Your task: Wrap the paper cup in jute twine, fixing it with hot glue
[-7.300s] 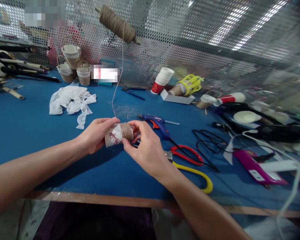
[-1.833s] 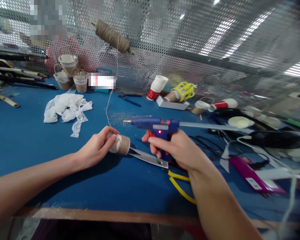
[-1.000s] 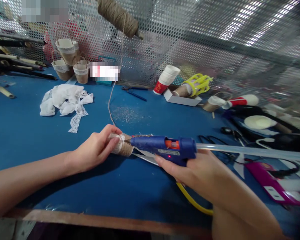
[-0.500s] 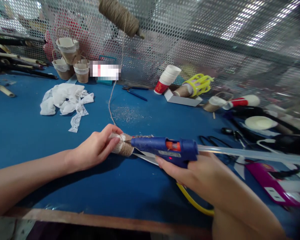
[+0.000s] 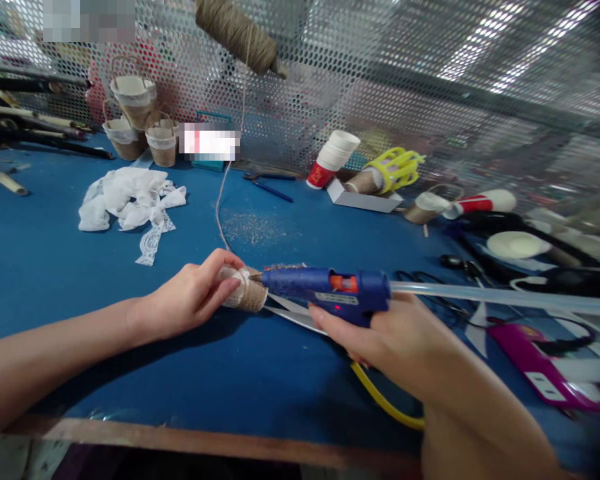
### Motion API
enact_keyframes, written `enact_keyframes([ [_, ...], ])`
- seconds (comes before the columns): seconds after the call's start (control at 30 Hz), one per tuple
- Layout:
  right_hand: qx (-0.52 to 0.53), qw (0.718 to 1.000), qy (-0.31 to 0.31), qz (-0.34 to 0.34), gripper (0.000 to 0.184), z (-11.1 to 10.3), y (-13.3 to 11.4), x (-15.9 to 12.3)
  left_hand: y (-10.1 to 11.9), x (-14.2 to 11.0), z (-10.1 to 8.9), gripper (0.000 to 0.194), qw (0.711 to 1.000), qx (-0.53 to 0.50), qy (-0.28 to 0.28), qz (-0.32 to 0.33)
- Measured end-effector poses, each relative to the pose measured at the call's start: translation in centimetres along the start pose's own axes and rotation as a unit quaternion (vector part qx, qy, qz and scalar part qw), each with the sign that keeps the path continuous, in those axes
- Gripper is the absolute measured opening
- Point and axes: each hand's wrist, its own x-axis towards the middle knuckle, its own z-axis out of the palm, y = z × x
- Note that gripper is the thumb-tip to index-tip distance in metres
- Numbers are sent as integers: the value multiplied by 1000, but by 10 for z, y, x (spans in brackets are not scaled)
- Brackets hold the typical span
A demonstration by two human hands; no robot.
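Observation:
A small burlap-covered cup [image 5: 253, 295] with white lace round its rim lies on its side in my left hand [image 5: 190, 300]. The fingers of that hand are closed on its lace end, where a strand of twine [image 5: 221, 213] meets the cup. My right hand [image 5: 385, 333] grips a blue glue gun [image 5: 300, 285], a clear glue stick [image 5: 480, 293] jutting from its back. The gun's nozzle is at the cup's side; whether it touches I cannot tell. Beneath the gun lie scissors [image 5: 300, 319] with yellow handles, partly hidden by my right hand.
Crumpled white lace [image 5: 125, 197] lies at left, before several finished little baskets [image 5: 163, 143]. Pliers [image 5: 270, 185], stacked paper cups [image 5: 333, 160] and a white box [image 5: 365, 200] stand farther back. A twine spool [image 5: 235, 33] hangs above. A purple phone-like object [image 5: 545, 373] lies at right.
The glue gun and my right hand have shifted slightly, with the gun's back end a little lower and farther left. My left hand keeps its hold on the cup.

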Motion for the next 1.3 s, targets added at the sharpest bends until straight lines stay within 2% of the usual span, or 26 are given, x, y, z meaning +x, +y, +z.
enact_keyframes([
  [0.17,-26,999,-24,39,18,-5,-6,4,0,0,-1,24,1000,9,-3,0],
  [0.4,1,999,-27,-33,21,-5,-3,5,-1,0,-1,23,1000,24,-4,11],
  [0.57,-1,999,-46,-14,29,-3,-1,4,-1,0,-1,21,999,39,5,30],
  [0.77,4,998,-56,-11,22,-4,-4,4,-2,-1,0,20,998,44,10,47],
  [1.07,11,999,-26,24,17,-7,-9,-1,-4,0,0,21,998,40,15,41],
  [1.3,-22,999,-6,-35,18,-7,-8,-4,-1,-1,0,23,999,33,11,29],
])
